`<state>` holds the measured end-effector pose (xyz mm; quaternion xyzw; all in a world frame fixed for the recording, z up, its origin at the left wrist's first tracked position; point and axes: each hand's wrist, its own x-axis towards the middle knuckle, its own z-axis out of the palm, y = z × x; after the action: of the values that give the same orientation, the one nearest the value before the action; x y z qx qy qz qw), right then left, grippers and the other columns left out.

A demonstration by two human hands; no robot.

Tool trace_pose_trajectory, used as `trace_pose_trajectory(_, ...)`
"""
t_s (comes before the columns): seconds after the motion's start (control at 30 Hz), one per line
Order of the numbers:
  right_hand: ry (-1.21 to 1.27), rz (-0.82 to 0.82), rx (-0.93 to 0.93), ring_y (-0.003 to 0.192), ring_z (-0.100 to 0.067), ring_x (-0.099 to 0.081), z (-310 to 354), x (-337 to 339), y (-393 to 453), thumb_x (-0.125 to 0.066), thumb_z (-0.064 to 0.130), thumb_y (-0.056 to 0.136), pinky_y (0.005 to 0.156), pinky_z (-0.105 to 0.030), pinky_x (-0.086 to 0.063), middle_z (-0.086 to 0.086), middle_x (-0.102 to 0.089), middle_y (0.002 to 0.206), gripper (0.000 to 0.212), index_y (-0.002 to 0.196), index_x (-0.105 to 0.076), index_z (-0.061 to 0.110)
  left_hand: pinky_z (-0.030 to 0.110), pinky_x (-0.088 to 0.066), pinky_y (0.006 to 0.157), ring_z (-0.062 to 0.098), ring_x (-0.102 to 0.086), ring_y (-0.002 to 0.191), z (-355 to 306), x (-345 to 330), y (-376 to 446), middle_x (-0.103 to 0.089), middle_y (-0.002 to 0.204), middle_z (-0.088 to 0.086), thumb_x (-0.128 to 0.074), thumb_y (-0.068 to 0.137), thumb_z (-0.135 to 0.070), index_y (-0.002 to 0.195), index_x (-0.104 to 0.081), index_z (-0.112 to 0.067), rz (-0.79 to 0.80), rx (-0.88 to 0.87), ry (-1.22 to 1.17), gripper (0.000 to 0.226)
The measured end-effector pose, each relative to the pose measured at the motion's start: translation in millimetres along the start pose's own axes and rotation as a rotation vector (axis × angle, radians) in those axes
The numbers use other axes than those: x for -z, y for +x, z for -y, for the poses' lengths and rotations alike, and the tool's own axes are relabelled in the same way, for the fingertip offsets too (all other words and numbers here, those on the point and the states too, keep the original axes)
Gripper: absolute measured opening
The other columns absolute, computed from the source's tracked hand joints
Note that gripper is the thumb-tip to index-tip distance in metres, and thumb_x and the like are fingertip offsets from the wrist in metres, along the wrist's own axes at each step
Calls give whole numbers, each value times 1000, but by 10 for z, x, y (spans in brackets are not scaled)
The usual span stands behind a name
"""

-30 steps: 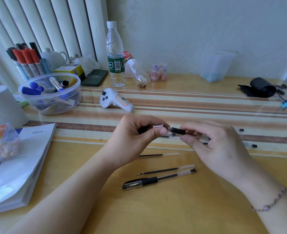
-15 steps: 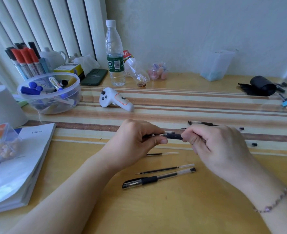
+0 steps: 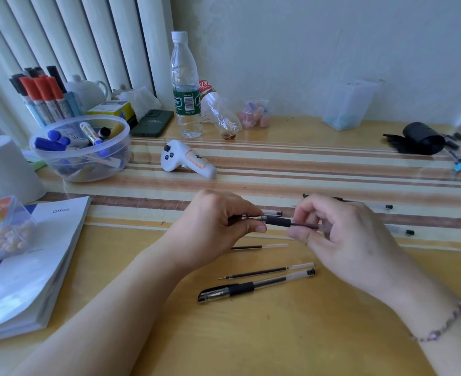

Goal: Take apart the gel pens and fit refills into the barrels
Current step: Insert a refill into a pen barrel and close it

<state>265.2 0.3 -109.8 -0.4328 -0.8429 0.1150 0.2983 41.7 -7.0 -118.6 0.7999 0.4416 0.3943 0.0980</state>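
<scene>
Black rubber marks the grip of the gel pen section (image 3: 277, 221) held level above the yellow wooden bench (image 3: 251, 335). The left hand (image 3: 218, 229) pinches its tip end; the right hand (image 3: 340, 237) pinches the thin dark refill (image 3: 305, 226) sticking out the other end. Nearer on the bench lie a loose black refill (image 3: 264, 272) and, just beside it, a whole capped clear gel pen (image 3: 256, 285).

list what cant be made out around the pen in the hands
Head view, the only one:
- Pen tip: buried in the left hand.
- Black grip: its far end disappears behind the right hand fingers.
- Barrel pieces beyond: partly blocked by both hands.
</scene>
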Motion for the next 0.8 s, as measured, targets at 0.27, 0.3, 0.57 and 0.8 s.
trace_pose_trajectory(0.27,-42,7,-38,49,-10,-57,-26,-19,6,-34,59,92,45,-31,-45,11,-64,56,44,79,-63,29,19,-39,54,6,-50,55,-36,-35,-27,-60,63,-12,-73,84,-31,98,-75,-18,42,71,-47,19)
trace_pose_trajectory(0.3,-33,6,-28,50,-9,-58,-29,-16,3,-36,59,92,46,-34,-47,9,-65,57,38,83,-61,31,17,-37,56,6,-47,57,-29,-25,-27,-54,63,-12,-68,89,-31,106,-71,-21,61,106,-86,21)
trace_pose_trajectory(0.57,-97,-142,21,69,9,-55,-85,33,14,-60,42,86,56,-19,-46,18,-70,85,23,100,-72,28,15,-44,79,7,-59,90,40,19,-49,-68,89,-12,-43,99,-6,123,-43,-22,218,212,-119,29)
trace_pose_trajectory(0.8,-136,-99,-27,84,-15,-64,-128,35,22,-68,32,85,68,-35,-54,13,-70,93,21,104,-74,26,23,-51,69,4,-65,78,86,-9,-42,-69,77,-14,-60,94,-24,100,-61,-28,139,232,-102,8)
